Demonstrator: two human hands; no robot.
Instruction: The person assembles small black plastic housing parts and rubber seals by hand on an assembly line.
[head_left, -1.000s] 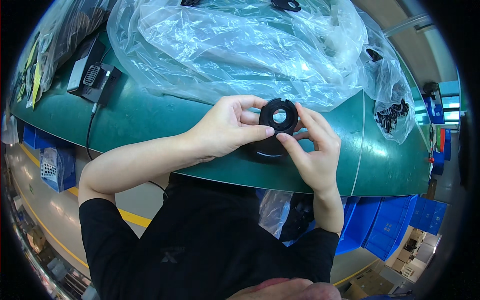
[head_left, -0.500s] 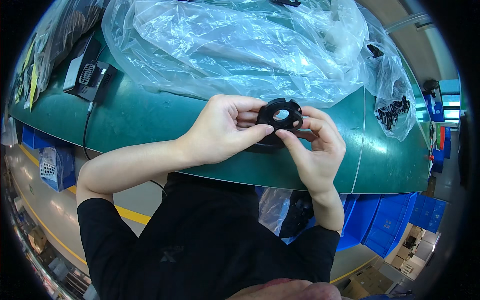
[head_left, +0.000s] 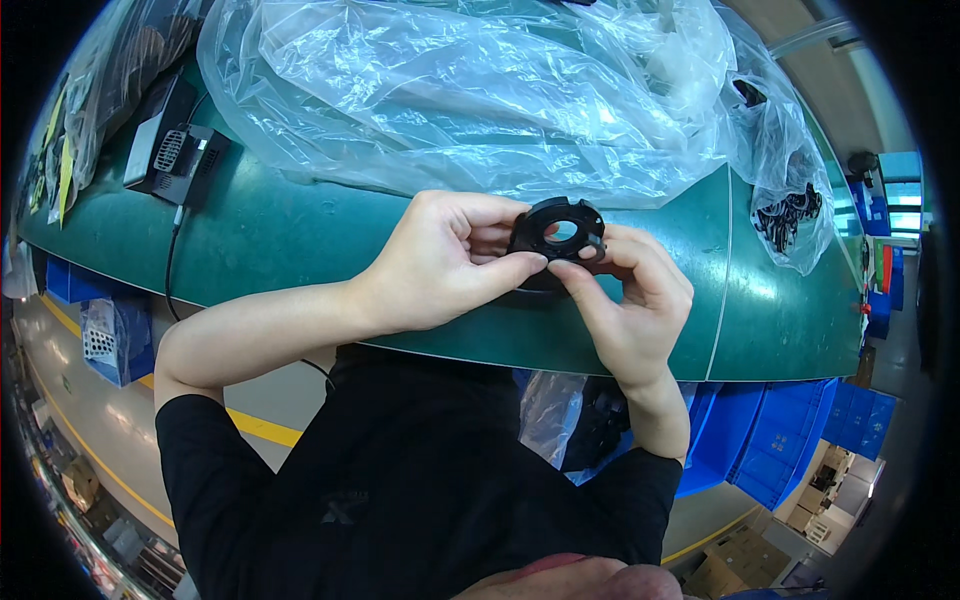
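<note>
A round black plastic ring (head_left: 531, 235) with a hole through its middle and notches along its rim is held up over the green table. My left hand (head_left: 440, 262) is closed on its left side, the thumb pressing on the lower edge. On the other side my right hand (head_left: 640, 290) pinches the ring between thumb and fingers, and the two thumb tips nearly meet below the hole. Part of another dark curved shape shows just under the ring; whether it belongs to it I cannot tell.
Large clear plastic sheeting (head_left: 470, 90) covers the far side of the green table (head_left: 300, 235). A bag of small black parts (head_left: 785, 220) lies at the right. At the left stands a black device (head_left: 185, 160) with a cable. Blue bins (head_left: 785, 440) are below the right table edge.
The ring has tilted slightly and my right fingers have shifted a little on its right edge. Both hands keep their hold in nearly the same place.
</note>
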